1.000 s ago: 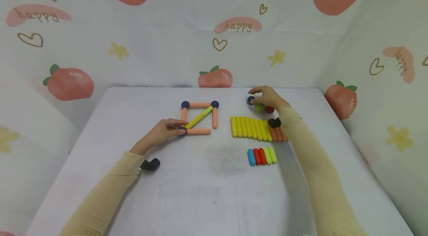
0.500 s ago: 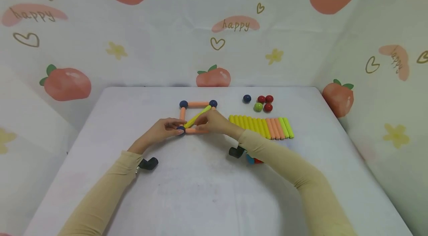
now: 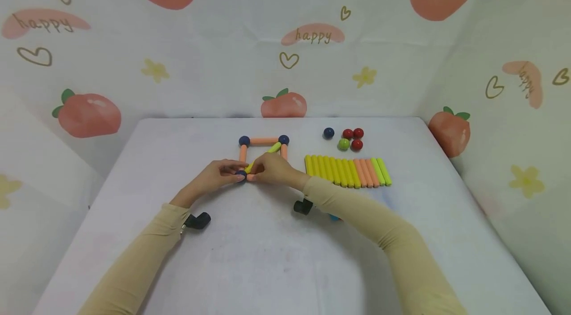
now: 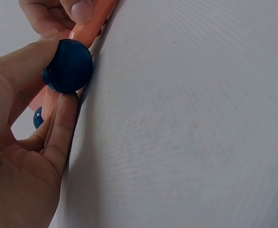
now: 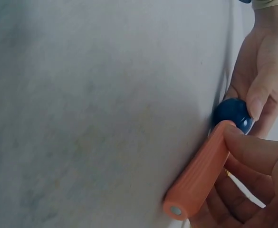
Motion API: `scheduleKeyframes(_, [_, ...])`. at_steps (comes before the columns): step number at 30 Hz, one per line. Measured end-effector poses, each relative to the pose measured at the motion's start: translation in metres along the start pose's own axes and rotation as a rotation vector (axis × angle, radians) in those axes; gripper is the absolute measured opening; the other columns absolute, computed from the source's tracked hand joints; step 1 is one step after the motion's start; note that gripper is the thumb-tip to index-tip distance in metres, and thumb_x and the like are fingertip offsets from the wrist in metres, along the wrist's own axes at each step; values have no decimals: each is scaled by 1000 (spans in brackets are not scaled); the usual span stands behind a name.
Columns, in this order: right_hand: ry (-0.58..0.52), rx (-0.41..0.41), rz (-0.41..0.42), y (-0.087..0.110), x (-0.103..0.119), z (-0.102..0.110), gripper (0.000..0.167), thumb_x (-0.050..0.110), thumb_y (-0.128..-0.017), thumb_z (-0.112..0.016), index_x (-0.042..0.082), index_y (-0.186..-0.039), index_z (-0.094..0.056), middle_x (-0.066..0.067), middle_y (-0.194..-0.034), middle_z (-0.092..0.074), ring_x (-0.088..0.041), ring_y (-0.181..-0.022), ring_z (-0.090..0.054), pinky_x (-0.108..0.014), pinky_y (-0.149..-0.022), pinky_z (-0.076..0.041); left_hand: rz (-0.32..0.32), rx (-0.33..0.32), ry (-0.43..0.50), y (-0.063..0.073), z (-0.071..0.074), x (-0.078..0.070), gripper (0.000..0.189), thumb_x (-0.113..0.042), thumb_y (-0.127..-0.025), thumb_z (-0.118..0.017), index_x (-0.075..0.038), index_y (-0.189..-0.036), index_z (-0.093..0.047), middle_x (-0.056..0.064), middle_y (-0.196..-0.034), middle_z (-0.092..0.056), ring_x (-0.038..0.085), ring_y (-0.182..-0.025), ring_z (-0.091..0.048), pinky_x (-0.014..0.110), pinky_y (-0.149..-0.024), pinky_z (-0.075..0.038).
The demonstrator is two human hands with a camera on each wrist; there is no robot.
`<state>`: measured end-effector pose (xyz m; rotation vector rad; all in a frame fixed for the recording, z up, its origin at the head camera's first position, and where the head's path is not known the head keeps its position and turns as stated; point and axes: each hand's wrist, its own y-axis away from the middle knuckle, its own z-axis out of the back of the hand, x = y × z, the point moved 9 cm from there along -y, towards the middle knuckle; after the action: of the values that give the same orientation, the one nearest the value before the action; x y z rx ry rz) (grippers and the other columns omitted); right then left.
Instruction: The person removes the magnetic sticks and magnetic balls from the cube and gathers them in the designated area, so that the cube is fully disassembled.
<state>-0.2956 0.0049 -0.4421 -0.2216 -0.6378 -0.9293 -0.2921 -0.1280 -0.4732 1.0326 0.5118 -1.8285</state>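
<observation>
On the table, orange rods and dark blue balls form a square outline, crossed by a yellow-green diagonal rod [image 3: 274,147]. My left hand [image 3: 214,176] pinches the near-left blue ball [image 4: 71,66] between thumb and fingers. Close beside it, my right hand [image 3: 276,170] pinches the near orange rod [image 5: 200,171] by the end that meets this ball. The rod's other end shows a round metal disc and has no ball on it. Farther back, a blue ball [image 3: 244,141] and another blue ball [image 3: 283,140] sit at the two far corners. The right hand hides part of the diagonal.
Right of the square lies a row of yellow rods [image 3: 332,171], orange rods [image 3: 369,172] and light green rods [image 3: 384,171]. Behind it sit a blue ball [image 3: 328,133], a green ball [image 3: 343,144] and red balls [image 3: 357,145]. A blue rod [image 3: 334,217] peeks from under the right sleeve.
My right hand has left the loose balls at the back right, come over to the square and slid left along the near orange rod. The left hand stays on its ball.
</observation>
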Motion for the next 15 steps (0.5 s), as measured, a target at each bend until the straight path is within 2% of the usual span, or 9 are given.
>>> scheduleKeyframes(8, [75, -19, 24, 2, 4, -5, 23, 30, -89, -74, 12, -103, -78, 1, -89, -75, -8, -78, -60, -17, -65, -45, 5, -7, -14, 0, 1, 3, 43, -30, -93, -70, -19, -133, -63, 8, -126, -66, 21, -108, -59, 32, -92, -48])
scheduleKeyframes(11, [47, 8, 24, 5, 3, -4, 23, 26, -90, -73, 11, -108, -77, -1, -92, -74, -8, -77, -58, -17, -65, -45, -1, -8, -19, 0, 1, 3, 43, -31, -92, -71, -20, -133, -63, 8, -125, -66, 20, -107, -59, 32, -91, -49])
scheduleKeyframes(15, [-46, 46, -14, 12, -3, 6, 25, 20, -92, -70, 12, -114, -75, -5, -94, -72, -12, -76, -58, -19, -64, -47, 9, -5, -16, 0, 1, 2, 43, -30, -93, -70, -20, -133, -63, 8, -126, -66, 21, -106, -60, 33, -91, -49])
